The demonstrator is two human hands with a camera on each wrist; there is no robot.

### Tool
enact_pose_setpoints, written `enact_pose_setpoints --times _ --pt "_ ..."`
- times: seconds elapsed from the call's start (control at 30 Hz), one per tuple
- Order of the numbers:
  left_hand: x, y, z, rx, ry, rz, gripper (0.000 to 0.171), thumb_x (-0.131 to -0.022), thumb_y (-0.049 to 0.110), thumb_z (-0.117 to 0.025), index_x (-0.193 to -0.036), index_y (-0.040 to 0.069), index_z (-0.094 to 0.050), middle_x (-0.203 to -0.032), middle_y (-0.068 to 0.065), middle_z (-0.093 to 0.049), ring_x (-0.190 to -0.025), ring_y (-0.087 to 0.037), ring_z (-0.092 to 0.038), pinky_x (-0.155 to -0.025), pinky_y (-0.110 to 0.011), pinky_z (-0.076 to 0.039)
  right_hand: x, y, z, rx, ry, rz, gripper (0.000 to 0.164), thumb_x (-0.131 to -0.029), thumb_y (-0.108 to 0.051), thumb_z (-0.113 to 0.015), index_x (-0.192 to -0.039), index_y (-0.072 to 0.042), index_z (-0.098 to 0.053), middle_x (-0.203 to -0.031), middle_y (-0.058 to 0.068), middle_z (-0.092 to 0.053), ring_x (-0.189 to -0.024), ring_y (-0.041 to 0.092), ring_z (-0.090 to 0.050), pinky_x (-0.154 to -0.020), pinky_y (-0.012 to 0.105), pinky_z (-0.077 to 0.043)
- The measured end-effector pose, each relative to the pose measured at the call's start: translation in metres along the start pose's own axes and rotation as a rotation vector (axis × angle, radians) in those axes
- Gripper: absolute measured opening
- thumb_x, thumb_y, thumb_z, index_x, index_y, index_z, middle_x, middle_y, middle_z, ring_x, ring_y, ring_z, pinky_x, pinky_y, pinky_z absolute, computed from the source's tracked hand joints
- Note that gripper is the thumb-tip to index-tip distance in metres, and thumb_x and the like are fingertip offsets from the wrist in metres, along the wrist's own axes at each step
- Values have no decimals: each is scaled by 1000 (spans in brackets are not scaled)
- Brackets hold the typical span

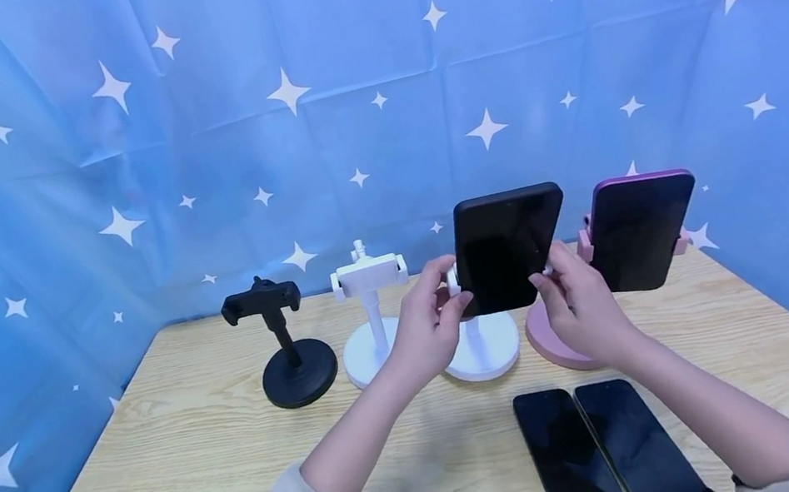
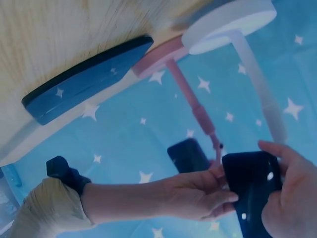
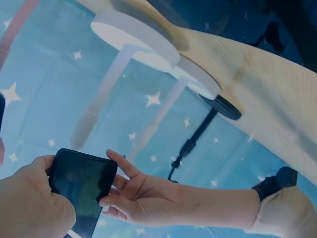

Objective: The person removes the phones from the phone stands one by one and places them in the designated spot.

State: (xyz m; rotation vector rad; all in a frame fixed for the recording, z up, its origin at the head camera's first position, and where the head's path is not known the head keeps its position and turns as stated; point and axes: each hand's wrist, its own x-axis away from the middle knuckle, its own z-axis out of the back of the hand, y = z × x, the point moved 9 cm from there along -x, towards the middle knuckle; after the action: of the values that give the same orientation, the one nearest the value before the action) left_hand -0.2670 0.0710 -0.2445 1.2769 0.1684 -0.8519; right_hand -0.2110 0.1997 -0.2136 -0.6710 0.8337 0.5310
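In the head view a black smartphone (image 1: 509,251) stands tilted at a white phone stand (image 1: 485,351), its screen towards me. My left hand (image 1: 425,330) grips its left edge, thumb at the lower corner and fingers by the white clamp end (image 1: 453,280). At the opposite edge my right hand (image 1: 588,307) pinches with thumb and fingers, beside the clamp's other end. Both hands also flank the smartphone (image 2: 250,186) in the left wrist view. Most of the clamp is hidden behind the phone.
To the right, a pink stand (image 1: 555,341) bears a purple-edged phone (image 1: 642,232). Leftward stand another white stand (image 1: 368,276) and a black stand (image 1: 299,373), both without phones. Two dark phones (image 1: 568,457) lie side by side on the wooden table (image 1: 192,476). Behind hangs a blue star-patterned cloth (image 1: 367,48).
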Motion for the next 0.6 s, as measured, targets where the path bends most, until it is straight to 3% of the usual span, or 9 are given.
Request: enact_pose_setpoints --times 0.13,0.33,0.5,0.6 --pt "9 12 1 36 -25 -2 33 -91 -6 -44 -123 3 -44 -112 -15 -54 -97 -25 -62 -76 -23 -52 5 -13 7 -6 10 -2 20 -79 21 -52 -82 2 -45 -70 -1 -35 -61 5 -31 -51 18 -27" --pt "26 32 3 94 -73 -17 36 -90 -7 -44 -125 3 -44 -120 -14 -53 -98 -26 -62 -75 -24 -52 14 -32 15 -51 -16 -29 20 -83 17 -50 -97 4 -53 -75 0 -44 -58 4 -34 -48 18 -30" --pt "43 47 5 121 -112 -36 35 -89 -9 -46 -122 1 -43 -118 -16 -53 -97 -26 -63 -74 -24 -52 21 -48 18 -81 -26 0 5 -91 3 -49 -90 -1 -52 -73 -2 -41 -57 4 -35 -48 17 -31" --pt "53 54 7 120 -122 -51 34 -88 -9 -48 -120 0 -43 -116 -18 -53 -98 -26 -63 -75 -24 -52 24 -56 18 -103 -27 22 6 -92 1 -48 -88 -2 -52 -74 -2 -43 -65 5 -39 -53 17 -33"
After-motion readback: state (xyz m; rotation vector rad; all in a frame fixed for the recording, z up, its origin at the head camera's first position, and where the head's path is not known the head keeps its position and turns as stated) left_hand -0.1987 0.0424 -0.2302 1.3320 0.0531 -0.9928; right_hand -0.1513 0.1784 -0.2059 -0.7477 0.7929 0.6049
